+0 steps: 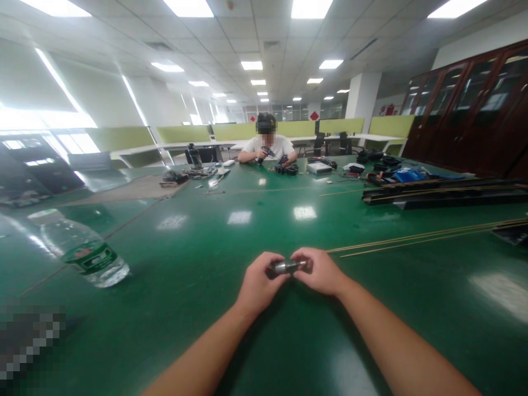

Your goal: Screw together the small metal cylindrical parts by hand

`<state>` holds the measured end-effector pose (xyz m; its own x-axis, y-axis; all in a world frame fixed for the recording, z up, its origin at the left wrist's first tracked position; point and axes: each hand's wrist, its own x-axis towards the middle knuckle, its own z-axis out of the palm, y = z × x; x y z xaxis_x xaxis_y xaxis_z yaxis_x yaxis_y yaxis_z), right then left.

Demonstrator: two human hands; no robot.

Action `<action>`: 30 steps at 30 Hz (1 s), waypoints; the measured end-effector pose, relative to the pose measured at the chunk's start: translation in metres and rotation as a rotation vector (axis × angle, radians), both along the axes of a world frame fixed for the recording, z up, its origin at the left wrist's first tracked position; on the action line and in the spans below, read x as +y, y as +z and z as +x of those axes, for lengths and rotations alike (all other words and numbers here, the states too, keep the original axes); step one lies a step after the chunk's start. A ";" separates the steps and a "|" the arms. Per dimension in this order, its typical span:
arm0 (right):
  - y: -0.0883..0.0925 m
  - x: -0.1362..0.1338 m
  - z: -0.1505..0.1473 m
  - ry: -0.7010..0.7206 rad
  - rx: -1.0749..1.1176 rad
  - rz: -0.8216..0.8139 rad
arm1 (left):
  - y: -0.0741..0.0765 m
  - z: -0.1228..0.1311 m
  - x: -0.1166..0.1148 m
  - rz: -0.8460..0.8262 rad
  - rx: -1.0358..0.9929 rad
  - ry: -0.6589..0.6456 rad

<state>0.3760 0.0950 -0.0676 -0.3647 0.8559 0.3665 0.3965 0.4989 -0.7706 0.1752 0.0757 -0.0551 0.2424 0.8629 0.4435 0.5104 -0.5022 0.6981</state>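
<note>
Between my two hands, just above the green table point(198, 236), lies a small shiny metal cylinder point(287, 267), roughly level. My left hand point(263, 278) is closed on its darker left end. At the other end, the thumb and fingers of my right hand point(322, 270) pinch the narrower tip. The silver middle shows in the gap between the fingertips. Both ends are partly covered by my fingers, and the cylinder's exact kind is too small to make out.
A water bottle point(91, 256) stands at the left. Thin brass-coloured rods point(412, 237) reach in from the right, near black rails point(437, 192). Across the table sits a person point(268, 146) handling dark parts. Tools and a blue bag point(410, 175) clutter the far right.
</note>
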 end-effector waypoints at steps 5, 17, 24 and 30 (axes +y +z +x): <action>0.000 0.000 -0.001 0.000 -0.018 0.067 | 0.000 0.000 -0.001 0.044 0.019 -0.050; 0.000 -0.002 -0.002 0.004 -0.101 0.124 | -0.004 -0.001 0.003 0.041 0.021 -0.080; -0.002 0.000 -0.001 -0.013 -0.109 0.104 | -0.008 -0.001 0.005 0.008 0.013 -0.059; 0.000 0.002 0.001 -0.029 -0.121 0.092 | -0.006 -0.002 0.005 -0.018 0.008 -0.033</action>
